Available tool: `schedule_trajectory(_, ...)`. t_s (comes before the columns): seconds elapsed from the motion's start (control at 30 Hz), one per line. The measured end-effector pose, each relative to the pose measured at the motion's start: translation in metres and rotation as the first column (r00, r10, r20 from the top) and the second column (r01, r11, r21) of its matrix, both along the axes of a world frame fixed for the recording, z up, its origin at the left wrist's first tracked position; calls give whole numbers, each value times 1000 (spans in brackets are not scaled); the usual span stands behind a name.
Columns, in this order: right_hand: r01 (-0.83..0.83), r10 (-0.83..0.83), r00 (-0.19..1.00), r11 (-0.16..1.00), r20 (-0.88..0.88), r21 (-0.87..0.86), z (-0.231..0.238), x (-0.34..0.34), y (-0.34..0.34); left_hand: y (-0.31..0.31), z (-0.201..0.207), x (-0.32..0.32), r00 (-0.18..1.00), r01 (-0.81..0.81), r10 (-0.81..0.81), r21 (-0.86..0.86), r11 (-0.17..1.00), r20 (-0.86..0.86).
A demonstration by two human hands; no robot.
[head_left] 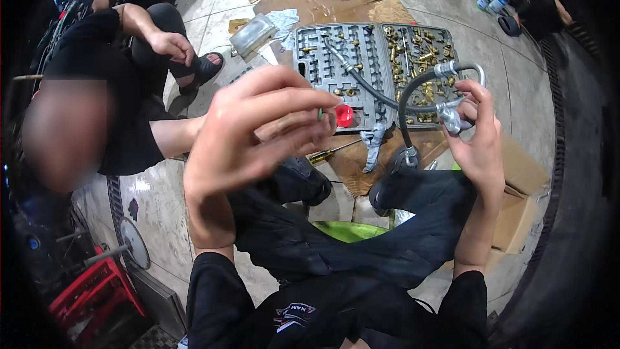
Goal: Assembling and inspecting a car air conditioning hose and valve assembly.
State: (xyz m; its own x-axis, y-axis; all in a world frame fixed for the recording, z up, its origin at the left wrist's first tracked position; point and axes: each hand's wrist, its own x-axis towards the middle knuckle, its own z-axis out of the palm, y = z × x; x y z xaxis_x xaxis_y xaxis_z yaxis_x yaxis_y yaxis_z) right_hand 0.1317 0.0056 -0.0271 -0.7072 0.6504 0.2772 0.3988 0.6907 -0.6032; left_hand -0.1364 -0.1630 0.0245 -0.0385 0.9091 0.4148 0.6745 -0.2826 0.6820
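My right hand is raised at the right, its fingers closed on a silvery metal fitting of a black rubber hose. The hose curves in loops, with crimped metal ends and a bent metal tube above my fingers. My left hand is held up left of centre, fingers reaching right and bunched at the tips. Between those fingertips shows a small green ring, seen partly. A co-worker's forearm passes behind my left hand, which hides that person's hand. Beyond lies an open grey case of brass fittings.
A red cap sits at the case's near edge. A yellow-handled screwdriver and a grey rag lie on cardboard. A clear box stands left of the case, a cardboard box right of my leg. The co-worker crouches close at left.
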Motion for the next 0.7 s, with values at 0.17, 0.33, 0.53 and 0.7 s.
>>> schedule_trajectory(0.17,-52,49,993,998,-112,-25,-5,0,-8,8,-16,-24,990,135,-141,-170,976,-25)
schedule_trajectory(0.33,-105,117,976,992,-182,75,-6,-2,-6,5,-18,-36,969,243,-225,-254,936,100)
schedule_trajectory(0.53,-111,130,967,989,-221,95,-3,-4,-14,6,-12,-38,970,216,-197,-138,967,143)
schedule_trajectory(0.7,-202,182,874,979,-451,5,-5,-15,-25,18,-16,19,617,52,13,-57,997,787)
